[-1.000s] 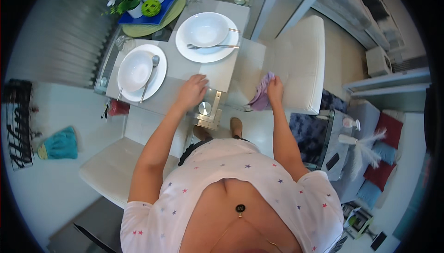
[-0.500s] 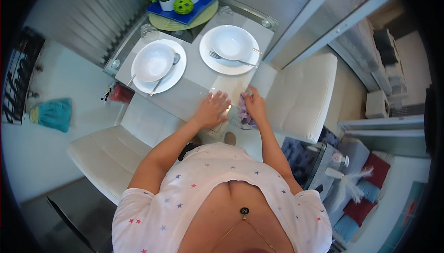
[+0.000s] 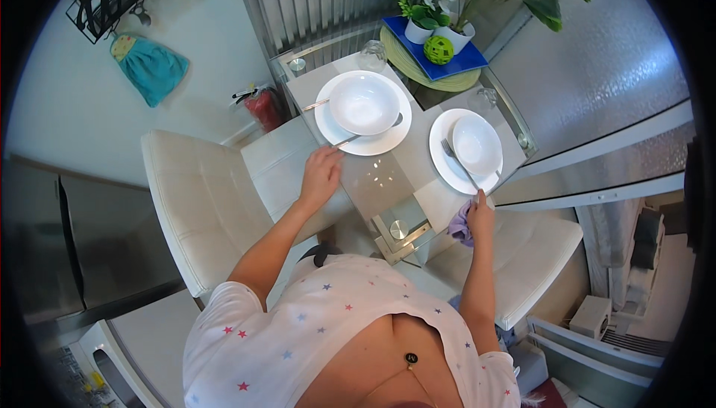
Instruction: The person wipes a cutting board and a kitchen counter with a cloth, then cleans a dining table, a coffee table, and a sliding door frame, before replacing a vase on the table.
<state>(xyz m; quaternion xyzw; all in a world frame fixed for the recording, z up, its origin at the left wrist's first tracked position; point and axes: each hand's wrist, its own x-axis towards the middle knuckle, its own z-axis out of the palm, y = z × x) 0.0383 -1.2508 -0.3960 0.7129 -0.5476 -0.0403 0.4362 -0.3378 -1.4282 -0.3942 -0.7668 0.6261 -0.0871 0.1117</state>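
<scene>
My left hand [image 3: 322, 171] reaches to the table edge [image 3: 348, 177] beside the left white plate [image 3: 397, 134], its fingers loosely curved at the end of a utensil handle [image 3: 347, 141]; whether they touch it I cannot tell. A white bowl [image 3: 364, 102] sits on that plate. My right hand [image 3: 481, 216] holds a crumpled lilac cloth [image 3: 460, 225] at the table's right edge, just below the right plate [image 3: 442, 167], which carries a bowl [image 3: 477, 143] and a fork [image 3: 452, 153]. A glass [image 3: 371, 56] stands behind the left plate, another [image 3: 483, 98] behind the right.
A blue tray [image 3: 472, 60] with potted plants and a green ball [image 3: 438, 50] is on a round mat at the back. White chairs flank me, left [image 3: 198, 206] and right [image 3: 533, 259]. A teal towel [image 3: 153, 72] hangs on the wall; a dark appliance [image 3: 119, 236] stands left.
My view has swung toward the left. My left hand has moved from the table's middle to beside the left plate. My right hand, still holding the cloth, has moved along the right edge.
</scene>
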